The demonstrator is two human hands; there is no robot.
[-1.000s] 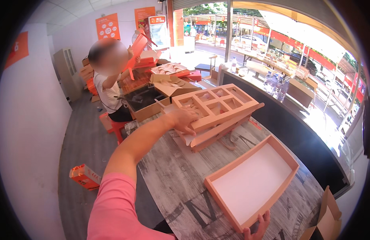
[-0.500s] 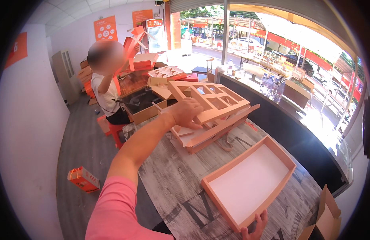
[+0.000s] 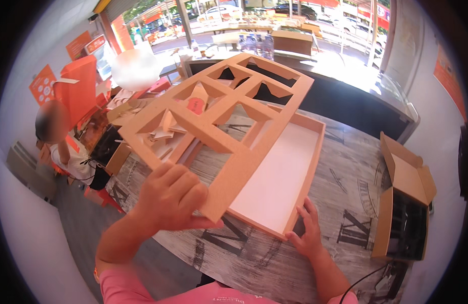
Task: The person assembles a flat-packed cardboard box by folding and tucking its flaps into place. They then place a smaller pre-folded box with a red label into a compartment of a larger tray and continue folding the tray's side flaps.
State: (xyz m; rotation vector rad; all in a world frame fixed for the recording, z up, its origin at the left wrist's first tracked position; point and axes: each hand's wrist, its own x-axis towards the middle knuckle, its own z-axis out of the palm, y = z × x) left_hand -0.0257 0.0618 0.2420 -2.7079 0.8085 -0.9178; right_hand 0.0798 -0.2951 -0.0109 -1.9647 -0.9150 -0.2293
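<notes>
My left hand (image 3: 168, 197) grips the near corner of a brown cardboard divider (image 3: 244, 169) with several square cut-outs. It holds the divider tilted in the air, above and to the left of a shallow cardboard tray (image 3: 282, 185), and covers part of it. The tray has low brown walls and a white bottom, and lies on the table. My right hand (image 3: 307, 230) is closed around the tray's near right corner, thumb at the near edge and fingers along the side wall. Through the cut-outs, cardboard scraps (image 3: 165, 129) and another box part show underneath.
The grey wood-patterned table (image 3: 340, 187) carries an open cardboard box (image 3: 403, 223) with dark contents at the right. A black cable runs near it. At the far left a person (image 3: 67, 157) sits among red boxes. Behind the table stands a dark counter (image 3: 345, 96) with bottles on top.
My left hand has lifted the divider off the stacked box parts and brought it right and nearer, over the tray. My right hand stays at the tray's corner. The view has turned right.
</notes>
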